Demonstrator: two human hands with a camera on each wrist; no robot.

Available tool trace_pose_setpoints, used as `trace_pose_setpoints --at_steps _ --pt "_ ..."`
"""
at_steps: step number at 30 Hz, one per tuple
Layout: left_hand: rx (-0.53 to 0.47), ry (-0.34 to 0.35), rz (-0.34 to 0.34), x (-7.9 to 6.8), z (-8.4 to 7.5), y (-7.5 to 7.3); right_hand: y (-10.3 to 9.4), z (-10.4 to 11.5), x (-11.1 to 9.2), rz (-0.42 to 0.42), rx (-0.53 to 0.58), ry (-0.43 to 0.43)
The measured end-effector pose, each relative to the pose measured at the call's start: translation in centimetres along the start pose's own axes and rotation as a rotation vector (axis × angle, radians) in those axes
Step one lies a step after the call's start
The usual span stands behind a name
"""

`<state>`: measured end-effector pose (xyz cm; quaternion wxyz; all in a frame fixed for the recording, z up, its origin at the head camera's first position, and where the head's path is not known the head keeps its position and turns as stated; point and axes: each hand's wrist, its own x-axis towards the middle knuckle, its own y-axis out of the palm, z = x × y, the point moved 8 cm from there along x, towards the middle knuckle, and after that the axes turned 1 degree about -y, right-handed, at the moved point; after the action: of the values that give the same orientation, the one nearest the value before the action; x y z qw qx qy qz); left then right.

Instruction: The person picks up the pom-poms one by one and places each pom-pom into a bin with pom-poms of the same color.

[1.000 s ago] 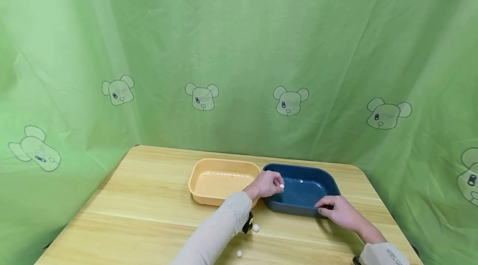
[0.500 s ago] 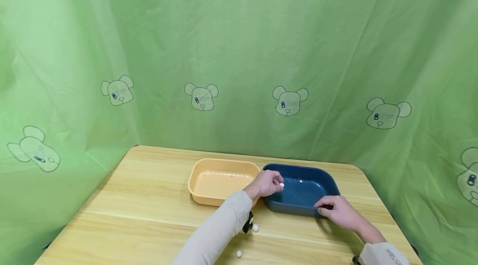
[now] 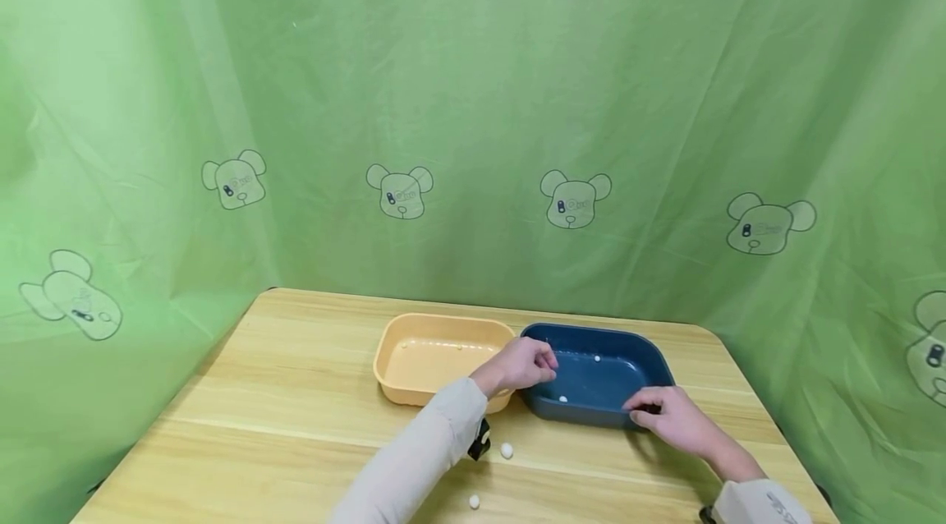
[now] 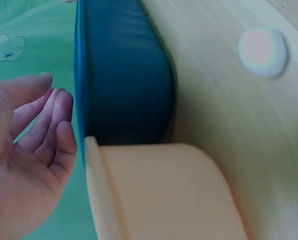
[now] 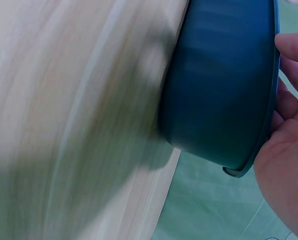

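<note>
My left hand (image 3: 521, 364) hovers over the left end of the dark blue plastic basin (image 3: 591, 415), its fingers loosely bent and nothing between them. In the left wrist view a gap shows between thumb and fingertips of the left hand (image 4: 31, 145), just beyond the rim. Two small balls lie inside the blue basin: a white ball (image 3: 563, 399) near its front wall and another white ball (image 3: 597, 359) farther back. At the front right corner, my right hand (image 3: 671, 417) grips the basin's rim, thumb outside and fingers over the inside.
An orange-yellow basin (image 3: 402, 395) stands against the blue one's left side, with small specks on its floor. Two more white balls lie on the wooden table (image 3: 244, 425): a nearer ball (image 3: 474, 502) and a farther ball (image 3: 506, 451). A green curtain (image 3: 473, 261) closes off the back.
My left hand has let go of the white ball it pinched; that ball now lies in the blue basin. The left forearm has shifted slightly left. The right hand has stayed at the rim.
</note>
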<state>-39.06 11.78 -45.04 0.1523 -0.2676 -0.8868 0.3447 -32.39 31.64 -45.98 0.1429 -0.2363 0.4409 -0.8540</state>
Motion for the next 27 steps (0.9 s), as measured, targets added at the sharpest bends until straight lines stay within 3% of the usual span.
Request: trace_pose_setpoints --at_steps 10,15,27 --pt "0.058 0.100 0.109 -4.3 -0.4 -1.3 -0.1 0.4 0.1 -0.010 -0.017 -0.019" --pt "0.142 0.158 0.158 -7.0 -0.6 -1.7 -0.2 0.4 0.1 -0.008 -0.009 -0.012" --pt "0.216 0.261 0.298 -12.1 0.3 -0.8 -0.1 0.3 0.1 0.001 0.000 0.011"
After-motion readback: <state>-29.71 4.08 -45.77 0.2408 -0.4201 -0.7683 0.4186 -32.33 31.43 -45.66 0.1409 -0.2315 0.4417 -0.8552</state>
